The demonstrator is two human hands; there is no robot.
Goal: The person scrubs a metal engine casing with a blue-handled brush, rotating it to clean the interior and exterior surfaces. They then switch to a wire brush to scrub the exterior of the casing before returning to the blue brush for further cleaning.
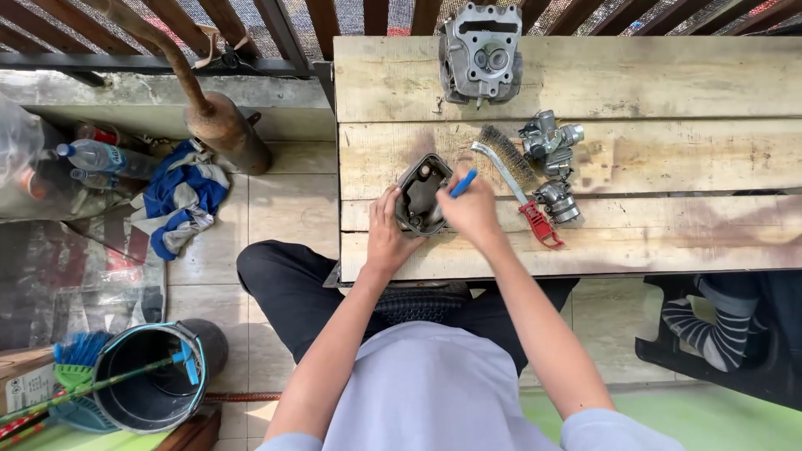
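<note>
A dark metal engine cover [418, 190] lies on the wooden table [652, 92] near its left front edge. My left hand [388, 234] grips the cover's left side. My right hand [474, 209] holds a small blue-handled tool [464, 183] against the cover's inside. Just right of my right hand lies a wire brush [518, 179] with a red handle.
A carburetor [547, 138] and a small metal part [558, 201] sit right of the brush. A grey cylinder head [480, 52] stands at the table's far edge. On the floor left: rusty exhaust pipe [221, 121], blue rag [184, 200], bottles [96, 154], black bucket [154, 376]. Another person's striped leg [710, 326] is at right.
</note>
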